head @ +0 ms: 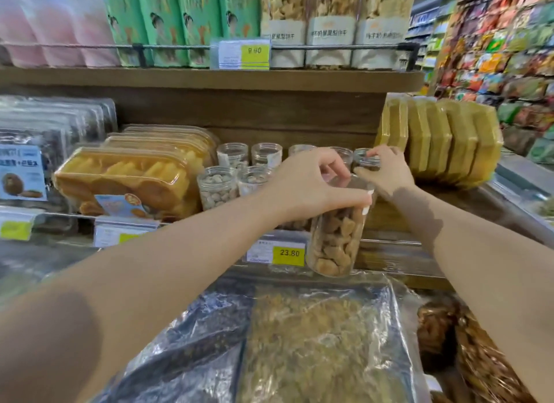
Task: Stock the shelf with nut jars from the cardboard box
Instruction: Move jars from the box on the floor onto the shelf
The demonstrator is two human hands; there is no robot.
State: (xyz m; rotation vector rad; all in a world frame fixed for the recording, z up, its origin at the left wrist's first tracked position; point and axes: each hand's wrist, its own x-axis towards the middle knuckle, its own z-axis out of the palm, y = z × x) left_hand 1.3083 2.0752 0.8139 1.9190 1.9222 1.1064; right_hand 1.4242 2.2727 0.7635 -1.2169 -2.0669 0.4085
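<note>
We are gripping the smooth, rigid nut jar near its lid with our left hand closed round it, while our right hand, at two o'clock, is pinching a shelved jar's lid.

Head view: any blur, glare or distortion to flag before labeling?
Head view: wide-angle bending curves the brown wooden upper shelf edge and stretches both forearms; the pink packets at top left and the colourful snack rack at right are soft; glare streaks the crinkled clear plastic bags below; the left hand gripping the clear jar of brown nuts stays reasonably sharp, and the 23.80 yellow price tag is readable.
</note>
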